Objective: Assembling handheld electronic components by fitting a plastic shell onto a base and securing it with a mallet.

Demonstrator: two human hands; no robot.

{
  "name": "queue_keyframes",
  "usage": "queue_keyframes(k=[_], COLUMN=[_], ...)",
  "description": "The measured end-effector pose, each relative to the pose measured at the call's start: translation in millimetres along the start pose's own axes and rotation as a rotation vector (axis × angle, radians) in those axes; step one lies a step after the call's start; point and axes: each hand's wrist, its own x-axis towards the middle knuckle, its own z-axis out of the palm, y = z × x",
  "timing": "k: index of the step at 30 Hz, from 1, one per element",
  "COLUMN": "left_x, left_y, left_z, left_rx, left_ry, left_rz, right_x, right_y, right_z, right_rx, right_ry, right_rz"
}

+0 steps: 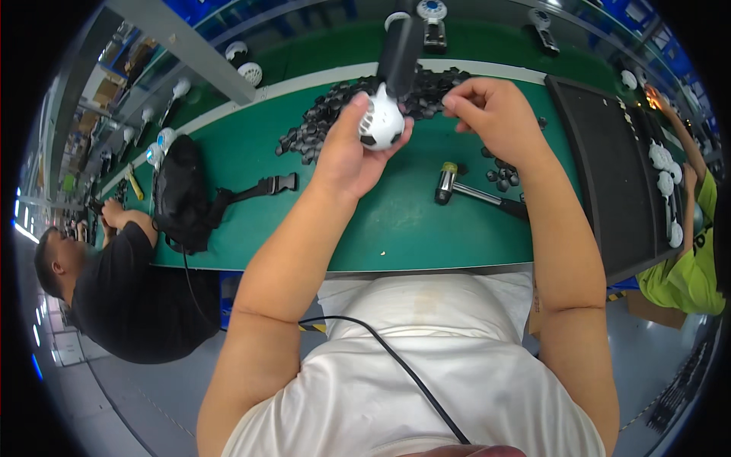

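My left hand [346,156] is closed around a round white head with black patches like a football, part of a handheld fan-like device [387,122]. Its blurred black handle points away from me. To the right, my right hand [499,118] is raised with thumb and fingertips pinched together, apart from the device. Whatever the pinch holds, if anything, is too small to make out. Beneath both hands spreads a heap of small black caps [324,114]. A hammer [476,194] with a yellow-tipped head lies below my right hand, beside several loose black caps [502,175].
The green table [358,236] carries a black bag with a buckled strap [183,190] at left. A dark tray [609,167] stands at right. Beyond the pale rail, similar devices [434,23] lie on a green belt. Co-workers sit left [114,297] and right [689,274].
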Motion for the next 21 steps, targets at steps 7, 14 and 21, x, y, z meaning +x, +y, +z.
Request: queue_keyframes(k=[7,14,21], left_x=[9,8,10], left_y=[6,2,-8], left_z=[-5,0,5], left_rx=[-0.068,0.074,0.158], left_ry=[-0.112,-0.167,-0.187], left_rz=[0.016,0.003,0.012], right_x=[-4,2,6], right_y=[1,10,20], right_z=[35,24,22], right_rx=[-0.046,-0.157,-0.161], right_ry=[0.341,0.514,0.471], right_rz=[-0.677,-1.164,-1.02])
